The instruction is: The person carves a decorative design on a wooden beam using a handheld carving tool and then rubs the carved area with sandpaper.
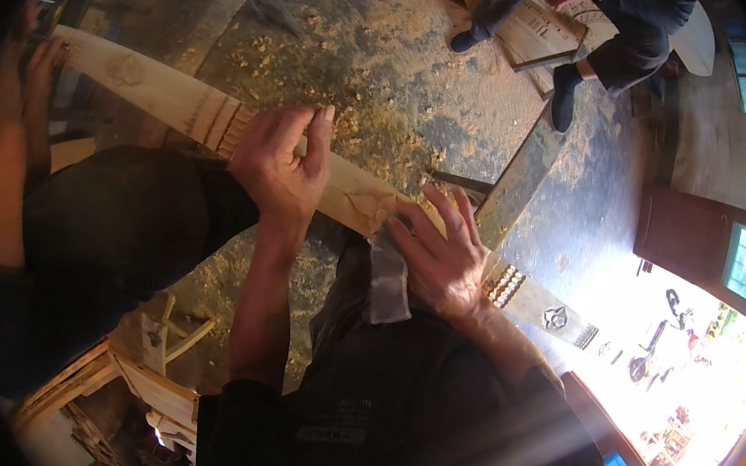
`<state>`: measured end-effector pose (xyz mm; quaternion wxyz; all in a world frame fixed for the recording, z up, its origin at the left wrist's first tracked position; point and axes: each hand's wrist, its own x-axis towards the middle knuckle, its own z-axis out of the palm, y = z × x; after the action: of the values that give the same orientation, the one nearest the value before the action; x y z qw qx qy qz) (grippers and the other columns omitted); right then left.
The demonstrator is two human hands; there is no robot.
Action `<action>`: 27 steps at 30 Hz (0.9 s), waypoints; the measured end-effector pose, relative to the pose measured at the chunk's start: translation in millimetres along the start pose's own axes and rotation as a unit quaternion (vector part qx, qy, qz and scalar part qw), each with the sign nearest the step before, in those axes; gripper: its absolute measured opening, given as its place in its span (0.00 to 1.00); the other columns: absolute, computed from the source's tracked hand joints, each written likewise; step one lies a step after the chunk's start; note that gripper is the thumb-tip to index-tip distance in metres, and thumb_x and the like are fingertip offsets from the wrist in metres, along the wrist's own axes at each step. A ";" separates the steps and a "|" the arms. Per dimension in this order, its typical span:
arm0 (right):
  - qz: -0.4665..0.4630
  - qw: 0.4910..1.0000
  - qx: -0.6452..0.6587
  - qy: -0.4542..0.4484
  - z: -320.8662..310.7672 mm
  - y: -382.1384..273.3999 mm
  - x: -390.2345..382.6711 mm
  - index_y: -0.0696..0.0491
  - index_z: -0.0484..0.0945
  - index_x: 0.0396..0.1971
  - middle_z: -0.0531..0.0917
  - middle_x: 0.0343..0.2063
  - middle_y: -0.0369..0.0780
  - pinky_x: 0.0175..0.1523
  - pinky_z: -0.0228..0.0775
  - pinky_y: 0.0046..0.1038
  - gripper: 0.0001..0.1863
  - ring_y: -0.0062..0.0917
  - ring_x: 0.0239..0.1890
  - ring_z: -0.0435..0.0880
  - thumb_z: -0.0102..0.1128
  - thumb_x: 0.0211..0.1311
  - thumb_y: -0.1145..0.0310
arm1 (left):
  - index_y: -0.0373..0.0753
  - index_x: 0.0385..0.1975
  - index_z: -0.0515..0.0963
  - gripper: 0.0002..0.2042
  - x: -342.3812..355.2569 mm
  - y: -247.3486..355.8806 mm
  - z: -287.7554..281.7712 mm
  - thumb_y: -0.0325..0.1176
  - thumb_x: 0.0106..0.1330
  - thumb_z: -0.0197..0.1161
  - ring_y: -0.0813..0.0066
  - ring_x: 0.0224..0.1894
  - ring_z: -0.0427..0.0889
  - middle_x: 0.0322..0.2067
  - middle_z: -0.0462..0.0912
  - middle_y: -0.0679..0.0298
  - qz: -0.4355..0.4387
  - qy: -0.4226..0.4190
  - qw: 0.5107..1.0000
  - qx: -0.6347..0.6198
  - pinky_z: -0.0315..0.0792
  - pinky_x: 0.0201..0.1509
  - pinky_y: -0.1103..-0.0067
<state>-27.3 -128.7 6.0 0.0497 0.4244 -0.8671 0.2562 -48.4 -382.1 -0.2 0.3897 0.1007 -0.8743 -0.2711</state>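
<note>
A long, pale carved wooden board slants across from upper left to lower right, with carved bands across it. My left hand is over its middle, curled, thumb and forefinger close together; whatever is inside the fingers is hidden. My right hand lies against the board further right, over a carved patch, its upper fingers spread. A flat greyish strip like sandpaper hangs from the thumb side of this hand and appears gripped there. Beyond my right wrist, a board section with carved beads and a flower motif shows.
At the left, another person's hand is by the board's far end. A dark-clothed leg is beside me. Someone sits at upper right, with a shoe near a timber beam. Wood shavings litter the floor. Timber frames stand lower left.
</note>
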 end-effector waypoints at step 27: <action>-0.001 1.000 -0.003 0.014 -7.9 10.1 -15.0 0.51 0.92 0.57 0.87 0.65 0.40 0.86 0.63 0.64 0.29 0.47 0.80 0.75 0.75 0.49 0.72 | 0.39 0.33 0.88 0.07 -1.6 -3.0 3.6 0.28 0.69 0.82 0.56 0.33 0.87 0.31 0.89 0.60 0.007 0.005 1.000 -0.001 0.79 0.37 0.65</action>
<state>-26.5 -109.1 4.2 0.0634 0.4217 -0.8666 0.2591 -50.1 -382.6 -4.8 0.3963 0.0951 -0.8728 -0.2685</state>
